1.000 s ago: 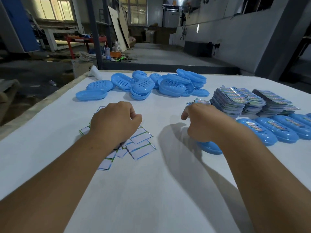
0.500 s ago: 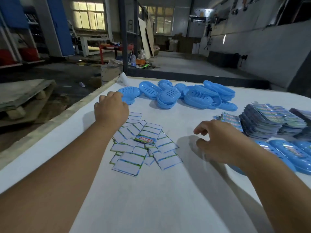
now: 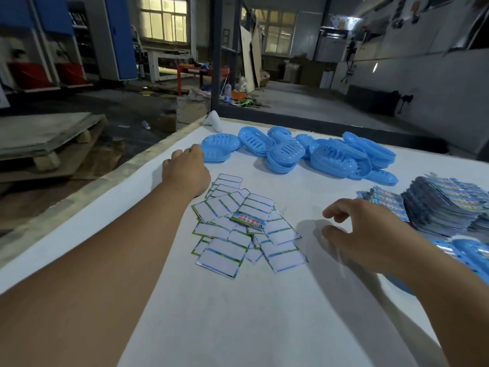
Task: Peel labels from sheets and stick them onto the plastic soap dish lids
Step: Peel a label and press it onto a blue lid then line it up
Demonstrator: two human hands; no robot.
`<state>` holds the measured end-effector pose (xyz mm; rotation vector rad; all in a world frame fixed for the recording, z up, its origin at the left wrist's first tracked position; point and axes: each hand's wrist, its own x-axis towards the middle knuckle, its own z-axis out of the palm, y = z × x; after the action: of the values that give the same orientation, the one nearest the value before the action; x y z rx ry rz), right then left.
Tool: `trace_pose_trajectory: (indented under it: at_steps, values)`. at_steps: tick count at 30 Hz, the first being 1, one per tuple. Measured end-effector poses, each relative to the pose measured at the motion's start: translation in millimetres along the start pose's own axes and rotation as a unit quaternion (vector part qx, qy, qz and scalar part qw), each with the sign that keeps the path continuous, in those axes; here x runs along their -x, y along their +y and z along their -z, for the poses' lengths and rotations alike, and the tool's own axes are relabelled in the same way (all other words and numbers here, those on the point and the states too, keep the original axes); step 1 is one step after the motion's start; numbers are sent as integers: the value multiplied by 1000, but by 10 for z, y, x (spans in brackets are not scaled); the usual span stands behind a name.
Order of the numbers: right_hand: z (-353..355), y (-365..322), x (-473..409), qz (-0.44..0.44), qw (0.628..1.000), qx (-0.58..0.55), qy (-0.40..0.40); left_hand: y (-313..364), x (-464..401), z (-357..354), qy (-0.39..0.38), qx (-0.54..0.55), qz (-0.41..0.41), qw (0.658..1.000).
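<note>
Reaching for the next unlabelled lid

Right hand [image 3: 370, 235] hovers, fingers spread, empty, beside scattered white peeled backing sheets [image 3: 239, 229]; left hand [image 3: 185, 172] touches the nearest light, stiff, slippery blue oval plastic soap dish lid [image 3: 219, 147]. Grip its rim.

Table: I see a white-covered table [image 3: 238, 327] with a pale raised edge on its left.
Far side: a heap of blue soap dish lids [image 3: 299, 152].
Middle: a scatter of peeled backing sheets [image 3: 238, 231], one printed label [image 3: 248, 219] on top.
Right: stacks of label sheets [image 3: 444, 205]; labelled lids [image 3: 468, 251] nearer me.
</note>
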<state>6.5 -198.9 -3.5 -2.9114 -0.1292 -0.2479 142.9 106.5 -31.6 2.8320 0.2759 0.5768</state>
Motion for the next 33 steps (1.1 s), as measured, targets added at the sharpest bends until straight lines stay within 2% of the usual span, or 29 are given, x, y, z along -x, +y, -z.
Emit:
trace_pose_trajectory:
  at_steps: [14, 16, 21, 25, 28, 33]
  values:
    - [-12, -14, 5, -8, 1000, -17, -15, 19, 3, 4, 91, -113, -7, 989]
    - [-14, -7, 2, -6, 1000, -22, -10, 58, 26, 40, 115, -86, -35, 989]
    - [-7, -27, -12, 12, 999, -42, 22, 320, 235, 255, 157, 62, -107, 980]
    - [17, -62, 2, 55, 991, -91, 85, 632, 574, 431, 50, 234, -132, 962]
    - [39, -102, 22, 103, 985, -111, 85, 850, 811, 477, -46, 309, -144, 939]
    - [60, -111, 22, 140, 983, -91, 74, 1004, 950, 512, -199, 442, -77, 871]
